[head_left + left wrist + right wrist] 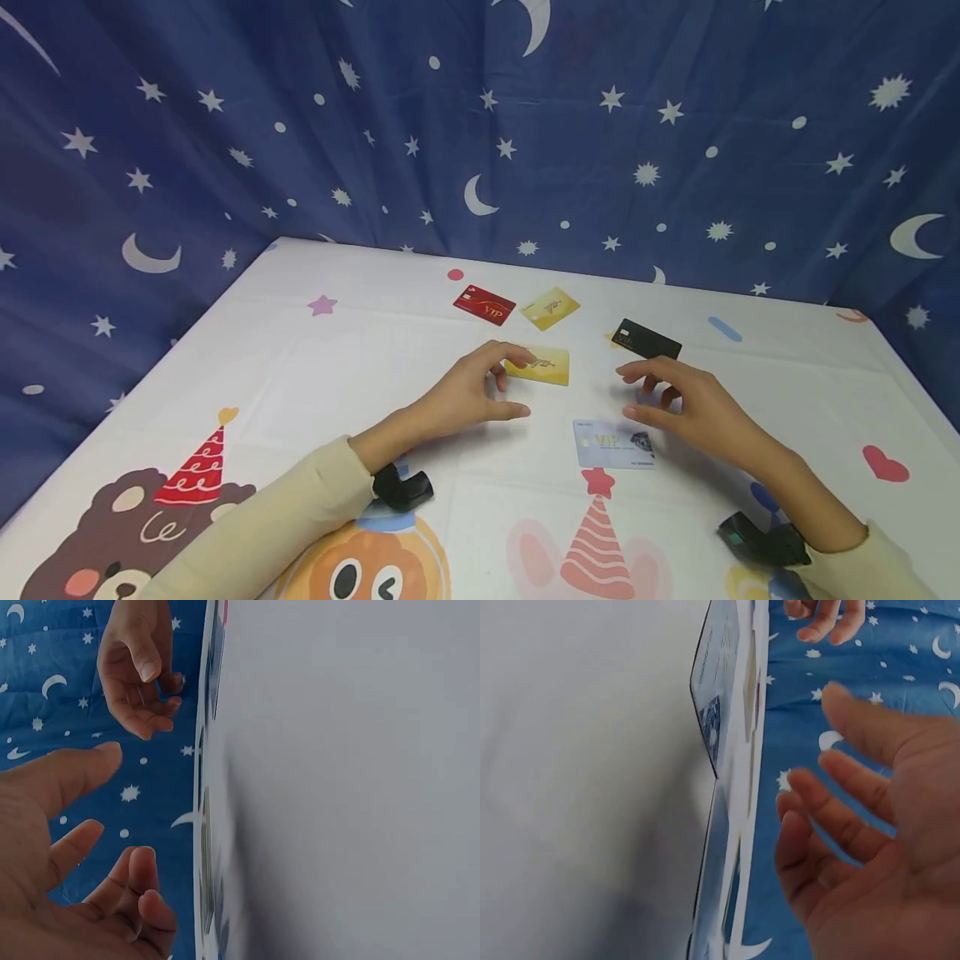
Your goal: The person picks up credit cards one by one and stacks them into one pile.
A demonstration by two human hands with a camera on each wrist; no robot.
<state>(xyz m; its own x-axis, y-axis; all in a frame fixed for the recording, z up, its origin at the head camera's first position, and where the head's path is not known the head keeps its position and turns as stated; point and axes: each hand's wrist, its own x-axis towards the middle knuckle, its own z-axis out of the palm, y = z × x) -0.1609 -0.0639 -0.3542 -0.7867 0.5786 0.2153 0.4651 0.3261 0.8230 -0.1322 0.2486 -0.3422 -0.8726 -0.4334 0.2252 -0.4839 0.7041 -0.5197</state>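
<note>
My left hand (pixel 468 392) hovers over the table with thumb and fingers apart, holding nothing. Its fingers overlap the left end of a yellow card (pixel 551 368) in the head view. On the other side my right hand (pixel 693 408) hangs with loosely bent fingers and an empty grasp. Just beyond it lies a black card (pixel 645 340), its near edge partly covered by the fingers. A pale silver VIP card (pixel 600 450) lies flat between the hands, nearer the front. In the left wrist view, both the left hand (pixel 75 870) and right hand (pixel 139 667) show bare fingertips.
Farther back lie a red VIP card (pixel 483 305) and a second yellow card (pixel 551 308), side by side. A white tablecloth (pixel 360 358) with cartoon prints covers the table. Behind its back edge hangs a blue curtain (pixel 420 100) with stars and moons.
</note>
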